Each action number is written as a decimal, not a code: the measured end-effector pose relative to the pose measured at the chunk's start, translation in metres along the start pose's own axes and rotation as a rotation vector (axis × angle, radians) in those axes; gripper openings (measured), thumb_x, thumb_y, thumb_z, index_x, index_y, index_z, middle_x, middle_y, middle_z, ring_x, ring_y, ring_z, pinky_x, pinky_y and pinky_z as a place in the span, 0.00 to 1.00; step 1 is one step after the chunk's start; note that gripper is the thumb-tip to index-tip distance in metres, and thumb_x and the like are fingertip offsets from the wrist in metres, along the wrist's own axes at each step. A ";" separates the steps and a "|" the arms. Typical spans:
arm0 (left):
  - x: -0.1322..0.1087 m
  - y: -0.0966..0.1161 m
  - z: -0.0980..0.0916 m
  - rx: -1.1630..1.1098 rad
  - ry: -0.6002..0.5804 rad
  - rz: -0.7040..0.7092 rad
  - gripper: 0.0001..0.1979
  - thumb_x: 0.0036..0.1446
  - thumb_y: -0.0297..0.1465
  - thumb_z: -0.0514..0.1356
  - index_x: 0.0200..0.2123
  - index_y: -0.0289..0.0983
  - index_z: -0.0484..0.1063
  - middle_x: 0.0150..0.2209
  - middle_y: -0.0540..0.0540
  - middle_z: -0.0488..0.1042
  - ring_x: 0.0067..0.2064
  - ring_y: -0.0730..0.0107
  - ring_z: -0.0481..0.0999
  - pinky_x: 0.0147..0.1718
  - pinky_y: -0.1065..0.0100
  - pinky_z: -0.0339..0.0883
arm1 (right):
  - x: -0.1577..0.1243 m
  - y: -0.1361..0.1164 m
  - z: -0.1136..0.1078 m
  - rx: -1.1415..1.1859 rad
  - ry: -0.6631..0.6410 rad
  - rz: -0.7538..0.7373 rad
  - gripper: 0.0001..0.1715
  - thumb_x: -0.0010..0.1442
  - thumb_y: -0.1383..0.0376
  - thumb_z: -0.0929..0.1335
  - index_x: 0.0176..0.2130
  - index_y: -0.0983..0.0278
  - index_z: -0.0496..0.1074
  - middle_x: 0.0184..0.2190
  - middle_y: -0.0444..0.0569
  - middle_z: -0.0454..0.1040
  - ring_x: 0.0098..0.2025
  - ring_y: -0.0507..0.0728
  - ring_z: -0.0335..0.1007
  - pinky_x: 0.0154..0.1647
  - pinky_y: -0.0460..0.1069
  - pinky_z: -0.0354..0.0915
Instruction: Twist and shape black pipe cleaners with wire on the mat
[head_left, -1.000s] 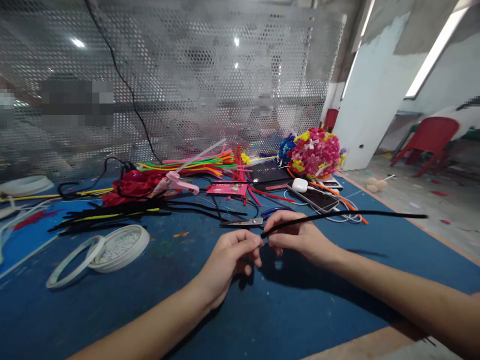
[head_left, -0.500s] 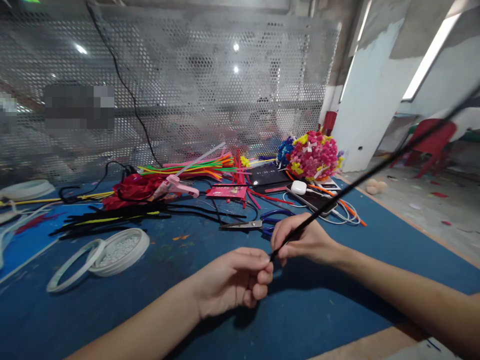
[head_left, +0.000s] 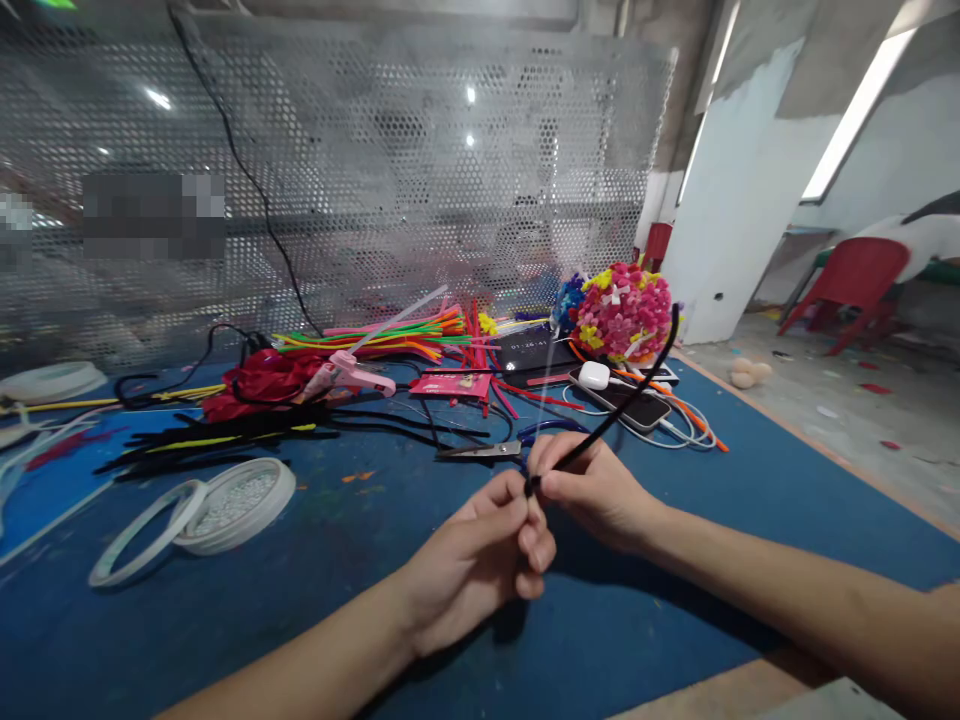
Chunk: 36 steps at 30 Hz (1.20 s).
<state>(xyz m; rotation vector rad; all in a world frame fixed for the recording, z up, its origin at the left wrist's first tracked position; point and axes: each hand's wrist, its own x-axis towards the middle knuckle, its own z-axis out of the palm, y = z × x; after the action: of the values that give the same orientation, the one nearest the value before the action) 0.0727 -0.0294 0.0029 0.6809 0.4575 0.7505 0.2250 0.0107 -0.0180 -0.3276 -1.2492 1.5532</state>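
Observation:
A black pipe cleaner (head_left: 611,418) slants up to the right from my fingers, its far end curving upward. My left hand (head_left: 472,565) pinches its lower end between thumb and fingertips. Right beside those fingertips, my right hand (head_left: 604,492) is closed on the same pipe cleaner, thumb against index finger. A small dark bit of it shows between the two hands; the rest there is hidden by fingers. Just behind the right hand lie blue-handled scissors (head_left: 495,451), their handles partly covered. A faint pale streak rises above the hands; I cannot tell what it is.
On the blue table (head_left: 315,610) are black pipe cleaners (head_left: 202,440), a white round container (head_left: 251,510) of small beads, and a pink glue gun (head_left: 356,373). Coloured pipe cleaners (head_left: 405,335), a phone (head_left: 630,402) with cable and a flower ball (head_left: 626,312) stand farther back.
The pipe cleaner reached far to the upper right; now less of it sticks out and its end curves up. Both hands have shifted slightly left, the right one upward.

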 end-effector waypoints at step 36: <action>0.002 0.015 -0.016 2.068 0.299 0.591 0.09 0.61 0.29 0.47 0.28 0.39 0.60 0.27 0.49 0.64 0.29 0.68 0.64 0.28 0.68 0.54 | 0.002 -0.025 -0.010 -1.075 0.011 -0.145 0.12 0.56 0.62 0.69 0.40 0.62 0.65 0.28 0.44 0.71 0.26 0.50 0.66 0.26 0.44 0.61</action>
<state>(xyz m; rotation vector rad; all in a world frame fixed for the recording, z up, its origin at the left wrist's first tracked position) 0.0568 -0.0134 0.0021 2.7296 1.3323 0.7077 0.2453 0.0143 -0.0003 -0.8894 -1.9644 0.6292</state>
